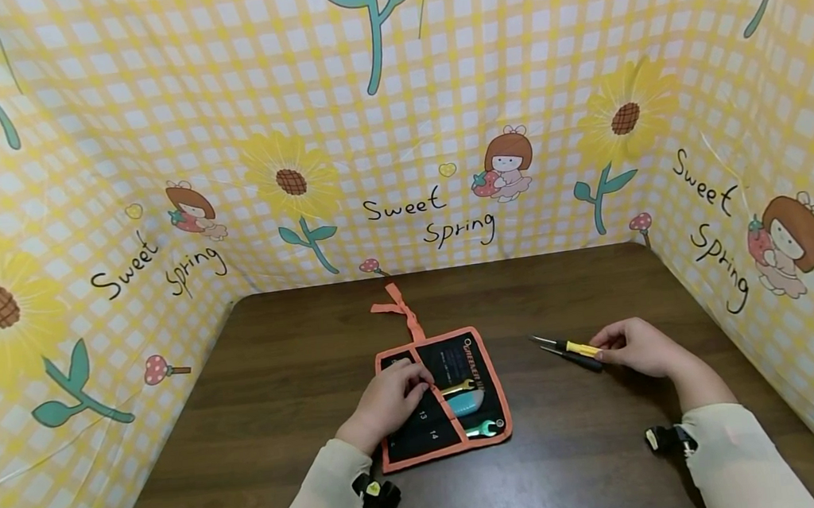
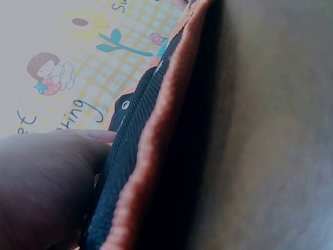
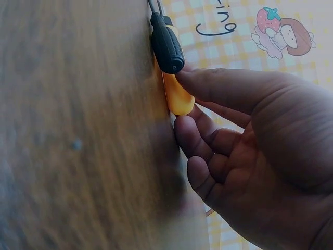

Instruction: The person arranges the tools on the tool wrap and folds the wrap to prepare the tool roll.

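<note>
A black tool pouch (image 1: 408, 445) with orange trim lies on the table, its strap (image 1: 412, 324) stretching away at the far side. My left hand (image 1: 392, 399) rests over the pouch and pinches the orange edge of its pocket. From that pocket stick out a yellow wrench (image 1: 459, 388), a turquoise handle (image 1: 466, 403) and a green wrench (image 1: 482, 430). Off to the right, my right hand (image 1: 640, 350) pinches the end of a yellow-handled screwdriver (image 1: 583, 348). Right beside it lies a black-handled screwdriver (image 1: 582, 360), close to the thumb in the right wrist view.
The dark wooden table (image 1: 299, 342) is bounded at the back and sides by a yellow checked cloth (image 1: 399, 151). A black wrist camera (image 1: 377, 493) is strapped at the left sleeve, another camera (image 1: 666, 439) at the right.
</note>
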Available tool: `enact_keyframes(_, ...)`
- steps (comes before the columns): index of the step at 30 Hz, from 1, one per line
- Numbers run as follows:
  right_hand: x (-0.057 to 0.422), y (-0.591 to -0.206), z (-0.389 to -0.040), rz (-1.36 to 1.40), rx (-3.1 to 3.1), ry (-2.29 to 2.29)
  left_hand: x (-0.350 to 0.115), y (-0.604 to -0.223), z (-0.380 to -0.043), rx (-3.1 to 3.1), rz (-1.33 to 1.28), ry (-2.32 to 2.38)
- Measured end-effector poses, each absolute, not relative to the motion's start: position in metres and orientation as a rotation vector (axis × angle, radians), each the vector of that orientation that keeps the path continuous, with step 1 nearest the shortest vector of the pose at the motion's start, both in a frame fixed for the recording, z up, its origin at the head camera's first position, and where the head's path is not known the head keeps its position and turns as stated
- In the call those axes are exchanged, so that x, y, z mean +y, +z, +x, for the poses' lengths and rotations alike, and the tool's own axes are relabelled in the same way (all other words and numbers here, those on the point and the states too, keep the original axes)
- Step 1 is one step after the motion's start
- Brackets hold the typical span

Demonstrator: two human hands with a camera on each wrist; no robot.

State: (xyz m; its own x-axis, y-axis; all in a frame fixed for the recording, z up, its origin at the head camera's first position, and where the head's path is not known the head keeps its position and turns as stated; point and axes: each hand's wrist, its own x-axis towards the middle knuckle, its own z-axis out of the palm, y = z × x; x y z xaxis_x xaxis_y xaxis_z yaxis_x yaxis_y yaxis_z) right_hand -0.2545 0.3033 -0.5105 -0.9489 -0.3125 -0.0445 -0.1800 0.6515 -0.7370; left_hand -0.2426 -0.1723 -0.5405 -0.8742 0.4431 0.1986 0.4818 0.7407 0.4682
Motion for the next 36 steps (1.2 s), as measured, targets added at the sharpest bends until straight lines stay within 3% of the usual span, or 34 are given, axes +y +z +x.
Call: enact_keyframes(36,0.2984,-0.5117,-0.2590,-0.446,2.809,-1.145,-0.1737,-0.5454,-0.2439,-2.798,-0.771,-0.846)
